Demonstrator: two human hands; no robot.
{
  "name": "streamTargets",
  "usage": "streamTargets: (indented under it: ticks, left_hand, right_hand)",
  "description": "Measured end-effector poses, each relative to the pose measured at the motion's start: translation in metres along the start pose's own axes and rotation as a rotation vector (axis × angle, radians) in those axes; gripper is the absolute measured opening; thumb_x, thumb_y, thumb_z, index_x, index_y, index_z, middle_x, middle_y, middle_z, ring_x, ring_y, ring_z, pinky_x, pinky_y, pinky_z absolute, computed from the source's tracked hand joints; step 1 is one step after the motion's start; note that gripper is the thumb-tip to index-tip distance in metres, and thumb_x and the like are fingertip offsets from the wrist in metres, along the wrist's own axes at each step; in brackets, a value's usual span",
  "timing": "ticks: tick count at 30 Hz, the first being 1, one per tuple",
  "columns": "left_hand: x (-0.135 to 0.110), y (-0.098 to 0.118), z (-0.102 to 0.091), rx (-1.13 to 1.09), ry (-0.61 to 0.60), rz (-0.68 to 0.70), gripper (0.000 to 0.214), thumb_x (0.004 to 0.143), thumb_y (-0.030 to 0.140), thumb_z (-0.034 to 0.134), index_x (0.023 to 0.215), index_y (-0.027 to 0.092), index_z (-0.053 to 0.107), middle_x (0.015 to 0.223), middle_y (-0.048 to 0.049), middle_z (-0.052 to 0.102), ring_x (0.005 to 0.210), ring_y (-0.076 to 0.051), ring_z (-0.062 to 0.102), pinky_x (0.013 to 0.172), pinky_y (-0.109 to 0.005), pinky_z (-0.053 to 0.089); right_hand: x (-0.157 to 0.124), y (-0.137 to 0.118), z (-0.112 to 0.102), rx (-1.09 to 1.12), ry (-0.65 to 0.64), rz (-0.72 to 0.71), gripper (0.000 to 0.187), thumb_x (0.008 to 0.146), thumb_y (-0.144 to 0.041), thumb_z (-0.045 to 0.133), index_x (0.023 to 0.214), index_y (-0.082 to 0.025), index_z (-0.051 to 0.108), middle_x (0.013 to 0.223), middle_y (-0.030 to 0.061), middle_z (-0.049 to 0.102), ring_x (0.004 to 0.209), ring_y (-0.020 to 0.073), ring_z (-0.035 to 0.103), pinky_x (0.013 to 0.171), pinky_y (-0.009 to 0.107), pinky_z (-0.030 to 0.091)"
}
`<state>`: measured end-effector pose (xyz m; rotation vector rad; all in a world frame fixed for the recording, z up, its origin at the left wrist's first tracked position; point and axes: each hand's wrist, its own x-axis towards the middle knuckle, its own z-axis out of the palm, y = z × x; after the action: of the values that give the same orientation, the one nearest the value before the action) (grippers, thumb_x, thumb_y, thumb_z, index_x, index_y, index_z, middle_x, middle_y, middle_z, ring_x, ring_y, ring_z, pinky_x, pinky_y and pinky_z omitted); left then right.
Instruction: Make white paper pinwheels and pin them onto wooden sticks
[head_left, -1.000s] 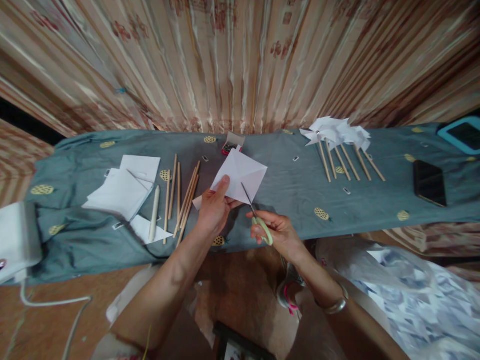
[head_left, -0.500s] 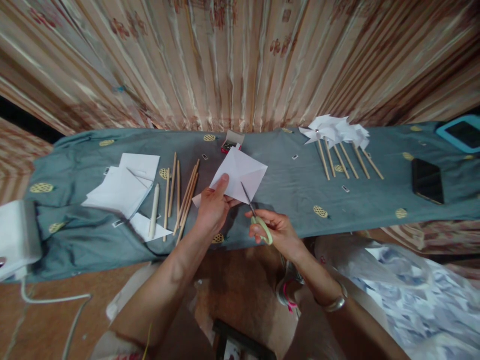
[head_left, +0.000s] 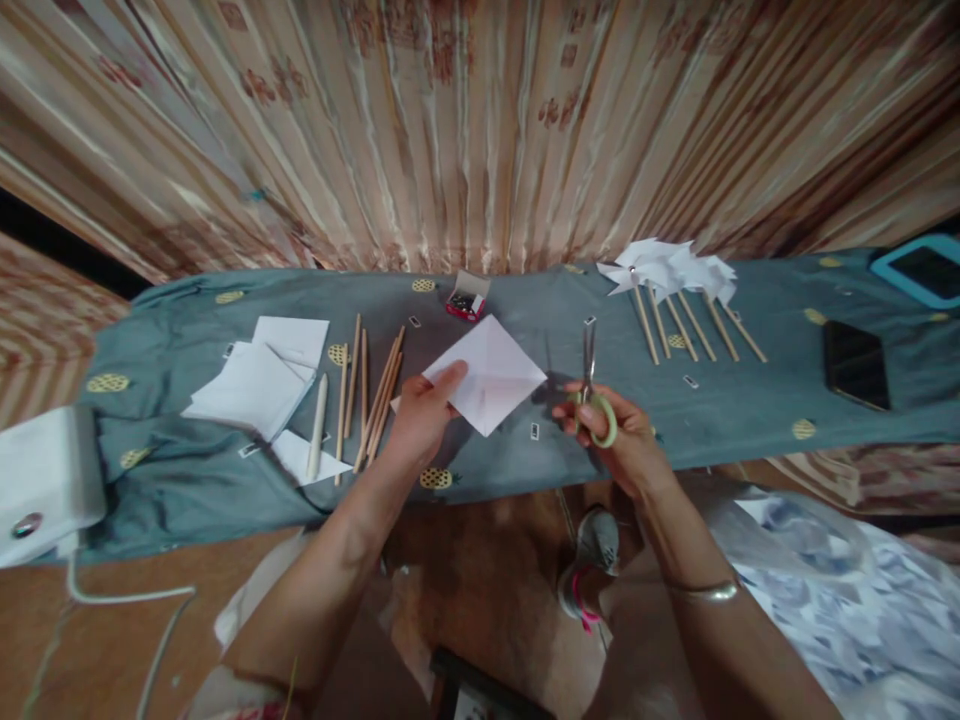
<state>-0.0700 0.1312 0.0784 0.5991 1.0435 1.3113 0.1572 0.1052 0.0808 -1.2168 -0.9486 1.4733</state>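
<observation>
My left hand (head_left: 429, 410) pinches the left corner of a white paper square (head_left: 495, 375), which shows crease lines and is turned like a diamond. In my right hand (head_left: 611, 430) is a pair of scissors (head_left: 589, 355) with pale green handles. Their blades point away from me, apart from the paper, to its right. Just beyond the paper stands a small open red box (head_left: 466, 300) with dark little pieces inside. Several wooden sticks (head_left: 382, 395) lie left of my left hand, beside a white candle-like rod (head_left: 317, 425).
White paper sheets (head_left: 251, 385) are stacked at the left. Paper pinwheels (head_left: 667, 268) on sticks lie at the back right, near a black phone (head_left: 856, 362) and a blue-framed device (head_left: 926, 270). A white box with a cable (head_left: 52, 480) sits at the left edge. A patterned curtain (head_left: 480, 130) hangs behind.
The scissors have moved right, away from the paper, and their blades now point straight ahead. The paper has shifted slightly toward me, uncovering the red box.
</observation>
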Motion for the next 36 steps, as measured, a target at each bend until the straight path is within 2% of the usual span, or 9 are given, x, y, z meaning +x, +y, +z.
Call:
streamTargets:
  ticks: [3, 11, 14, 17, 19, 21, 24, 29, 36]
  left_hand:
    - [-0.007, -0.013, 0.005, 0.171, -0.097, -0.083, 0.031, 0.06, 0.04, 0.083, 0.063, 0.014, 0.066, 0.059, -0.0021, 0.065, 0.053, -0.014, 0.059, 0.052, -0.024, 0.047]
    - [-0.009, -0.021, 0.007, 0.304, -0.224, -0.135, 0.028, 0.061, 0.038, 0.082, 0.069, 0.014, 0.073, 0.064, -0.0037, 0.068, 0.053, -0.013, 0.058, 0.051, -0.024, 0.046]
    - [-0.007, -0.022, 0.011, 0.185, -0.204, -0.158, 0.034, 0.066, 0.047, 0.078, 0.073, 0.015, 0.071, 0.068, -0.0067, 0.07, 0.066, -0.02, 0.066, 0.057, -0.028, 0.052]
    - [-0.013, -0.025, 0.021, -0.024, -0.228, -0.192, 0.051, 0.067, 0.063, 0.07, 0.089, 0.017, 0.072, 0.088, -0.01, 0.073, 0.091, -0.028, 0.069, 0.071, -0.036, 0.058]
    - [-0.019, -0.03, 0.028, -0.039, -0.235, -0.17, 0.055, 0.061, 0.062, 0.076, 0.095, 0.02, 0.072, 0.099, -0.0073, 0.073, 0.096, -0.027, 0.067, 0.078, -0.036, 0.058]
    - [-0.025, -0.037, 0.033, 0.027, -0.231, -0.143, 0.049, 0.055, 0.052, 0.084, 0.09, 0.02, 0.073, 0.096, -0.0051, 0.074, 0.091, -0.024, 0.067, 0.08, -0.034, 0.057]
    - [-0.028, -0.045, 0.037, 0.123, -0.17, -0.116, 0.032, 0.059, 0.042, 0.084, 0.078, 0.017, 0.072, 0.085, -0.0061, 0.074, 0.082, -0.022, 0.067, 0.078, -0.034, 0.057]
    - [-0.023, -0.045, 0.036, 0.133, 0.01, -0.079, 0.027, 0.061, 0.035, 0.081, 0.082, 0.02, 0.072, 0.088, -0.0061, 0.074, 0.085, -0.025, 0.068, 0.073, -0.037, 0.058]
    - [-0.011, -0.03, 0.028, 0.119, 0.132, -0.03, 0.028, 0.055, 0.034, 0.082, 0.076, 0.019, 0.069, 0.079, -0.0046, 0.073, 0.073, -0.021, 0.067, 0.061, -0.03, 0.055]
  right_hand:
    - [0.01, -0.003, -0.002, -0.036, 0.112, -0.084, 0.047, 0.055, -0.043, 0.087, 0.093, -0.023, 0.068, 0.079, 0.0003, 0.073, 0.061, 0.0099, 0.059, 0.054, 0.022, 0.044]
    - [0.012, -0.001, 0.01, -0.076, -0.005, -0.057, 0.047, 0.043, -0.035, 0.09, 0.082, -0.021, 0.067, 0.061, -0.0076, 0.064, 0.054, 0.0084, 0.053, 0.054, 0.022, 0.044]
    - [0.014, 0.002, 0.014, -0.077, 0.04, -0.08, 0.049, 0.043, -0.038, 0.09, 0.081, -0.021, 0.065, 0.057, -0.009, 0.06, 0.051, 0.0081, 0.05, 0.052, 0.022, 0.043]
    - [0.018, 0.005, 0.018, -0.043, 0.169, -0.147, 0.049, 0.046, -0.041, 0.088, 0.083, -0.022, 0.062, 0.058, -0.0093, 0.059, 0.051, 0.0074, 0.048, 0.052, 0.022, 0.042]
    - [0.02, 0.008, 0.022, -0.003, 0.236, -0.17, 0.048, 0.048, -0.042, 0.086, 0.084, -0.022, 0.061, 0.061, -0.0089, 0.059, 0.052, 0.0073, 0.047, 0.052, 0.022, 0.042]
    - [0.021, 0.01, 0.027, 0.026, 0.264, -0.176, 0.047, 0.051, -0.042, 0.085, 0.085, -0.022, 0.061, 0.062, -0.0083, 0.06, 0.053, 0.008, 0.049, 0.054, 0.023, 0.043]
    - [0.022, 0.012, 0.034, 0.047, 0.274, -0.17, 0.045, 0.052, -0.04, 0.085, 0.085, -0.022, 0.061, 0.063, -0.0077, 0.062, 0.054, 0.0088, 0.051, 0.055, 0.024, 0.044]
    - [0.022, 0.012, 0.042, 0.089, 0.26, -0.148, 0.046, 0.05, -0.039, 0.086, 0.084, -0.022, 0.061, 0.064, -0.0074, 0.065, 0.053, 0.0092, 0.053, 0.056, 0.025, 0.048]
    - [0.013, 0.011, 0.042, 0.03, 0.095, -0.072, 0.049, 0.053, -0.05, 0.085, 0.088, -0.022, 0.064, 0.063, -0.0051, 0.066, 0.052, 0.01, 0.057, 0.05, 0.023, 0.046]
